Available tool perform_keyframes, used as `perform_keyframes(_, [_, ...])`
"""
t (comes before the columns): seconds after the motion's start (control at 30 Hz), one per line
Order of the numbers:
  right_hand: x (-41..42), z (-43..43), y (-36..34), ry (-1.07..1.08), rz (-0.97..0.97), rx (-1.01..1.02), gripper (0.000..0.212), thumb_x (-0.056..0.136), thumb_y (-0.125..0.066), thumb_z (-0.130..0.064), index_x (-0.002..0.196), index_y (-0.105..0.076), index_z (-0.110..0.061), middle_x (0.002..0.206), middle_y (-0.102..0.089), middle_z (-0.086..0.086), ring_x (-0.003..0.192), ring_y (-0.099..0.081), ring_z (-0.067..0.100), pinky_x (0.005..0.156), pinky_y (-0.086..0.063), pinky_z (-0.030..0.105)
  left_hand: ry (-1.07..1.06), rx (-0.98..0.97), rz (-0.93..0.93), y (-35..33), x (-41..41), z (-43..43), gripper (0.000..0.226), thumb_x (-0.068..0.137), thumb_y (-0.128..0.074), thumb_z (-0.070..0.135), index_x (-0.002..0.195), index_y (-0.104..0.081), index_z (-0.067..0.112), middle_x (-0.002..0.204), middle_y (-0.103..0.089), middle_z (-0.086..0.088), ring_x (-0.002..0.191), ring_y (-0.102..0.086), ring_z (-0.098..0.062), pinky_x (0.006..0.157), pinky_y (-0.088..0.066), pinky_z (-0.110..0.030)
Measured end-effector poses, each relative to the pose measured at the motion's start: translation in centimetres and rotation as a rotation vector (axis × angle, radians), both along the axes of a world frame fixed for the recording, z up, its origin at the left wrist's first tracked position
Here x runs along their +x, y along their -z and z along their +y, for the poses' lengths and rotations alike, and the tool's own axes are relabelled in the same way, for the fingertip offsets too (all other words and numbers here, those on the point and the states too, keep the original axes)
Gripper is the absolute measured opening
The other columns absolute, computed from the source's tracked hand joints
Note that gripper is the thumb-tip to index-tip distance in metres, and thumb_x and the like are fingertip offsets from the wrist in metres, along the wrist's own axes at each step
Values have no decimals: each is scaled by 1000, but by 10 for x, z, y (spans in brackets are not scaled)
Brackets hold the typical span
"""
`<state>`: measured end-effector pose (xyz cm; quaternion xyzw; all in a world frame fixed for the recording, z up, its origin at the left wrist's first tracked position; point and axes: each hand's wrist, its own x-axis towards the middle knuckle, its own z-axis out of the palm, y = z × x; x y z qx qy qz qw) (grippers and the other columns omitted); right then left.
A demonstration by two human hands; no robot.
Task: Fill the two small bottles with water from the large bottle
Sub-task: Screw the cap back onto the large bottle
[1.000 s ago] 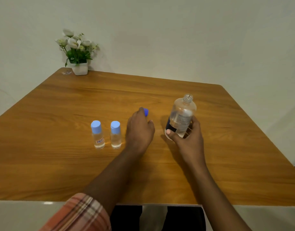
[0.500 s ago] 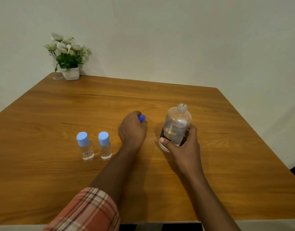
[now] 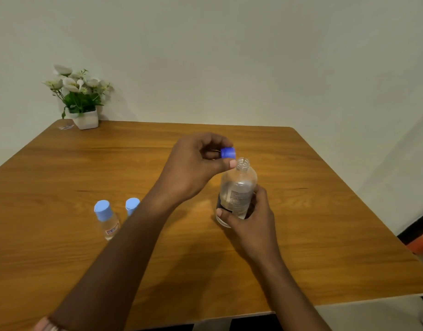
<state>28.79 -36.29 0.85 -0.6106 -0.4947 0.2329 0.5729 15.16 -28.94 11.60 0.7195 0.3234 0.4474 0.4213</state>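
Observation:
The large clear bottle (image 3: pixel 238 187) stands upright on the wooden table (image 3: pixel 62 247), its neck uncapped. My right hand (image 3: pixel 249 218) grips its lower body. My left hand (image 3: pixel 193 168) is raised and pinches the dark blue cap (image 3: pixel 228 153) just left of the bottle's mouth. Two small clear bottles with light blue caps stand at the left: one (image 3: pixel 105 218) in full view, the other (image 3: pixel 132 206) mostly hidden behind my left forearm.
A white pot of white flowers (image 3: pixel 80 101) sits at the table's far left corner, with a small clear scrap (image 3: pixel 66 126) beside it. A pale wall rises behind. The table's front edge runs close to my body.
My left hand lifted the blue cap off the table and carried it right, up beside the large bottle's mouth. The right hand kept its hold on the bottle.

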Motion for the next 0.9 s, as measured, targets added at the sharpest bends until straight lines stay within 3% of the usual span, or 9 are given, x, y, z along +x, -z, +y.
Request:
perform_keyframes(0.13, [-2, -1, -2, 20, -17, 16, 70, 65, -88, -19, 121, -49, -34, 100, -64, -29, 93, -63, -5, 69, -52, 16, 38, 169, 189, -9, 4, 1, 35, 78, -74, 17, 112, -68, 21, 101, -68, 8, 90, -63, -1, 78, -51, -14])
perform_keyframes(0.3, [-3, -1, -2, 29, -23, 3, 71, 64, -88, -24, 121, -49, -36, 101, -66, -26, 93, -65, -3, 75, -57, 28, 69, 243, 344, -10, 10, 5, 40, 82, -69, 15, 121, -62, 22, 107, -61, 7, 95, -59, -4, 85, -50, -22])
perform_keyframes(0.4, [-3, 0, -2, 36, -25, -3, 69, 63, -88, -25, 117, -48, -42, 101, -64, -30, 91, -66, -2, 75, -58, 31, 34, 236, 313, -11, 12, 6, 47, 78, -73, 13, 123, -60, 22, 100, -64, 12, 93, -61, -1, 81, -50, -15])
perform_keyframes(0.5, [-3, 0, -2, 43, -28, -8, 70, 63, -89, -27, 116, -47, -45, 100, -64, -31, 92, -65, -3, 74, -57, 29, 16, 280, 326, -12, 13, 6, 38, 77, -74, 11, 113, -65, 21, 95, -63, 16, 87, -58, 10, 76, -45, -5])
perform_keyframes(0.7, [-4, -1, -2, 54, -39, -15, 73, 63, -88, -30, 122, -47, -37, 99, -65, -25, 93, -64, -4, 74, -58, 28, 75, 358, 396, -15, 16, 6, 33, 81, -68, 6, 112, -68, 19, 110, -67, 8, 82, -56, 11, 78, -42, -2])
perform_keyframes(0.9, [-5, -2, -3, 59, -62, -38, 72, 62, -88, -34, 121, -45, -38, 102, -64, -22, 93, -63, -4, 75, -58, 31, 49, 255, 220, -4, 21, 3, 26, 71, -79, 25, 97, -73, 21, 98, -62, 7, 90, -62, -7, 81, -53, -21])
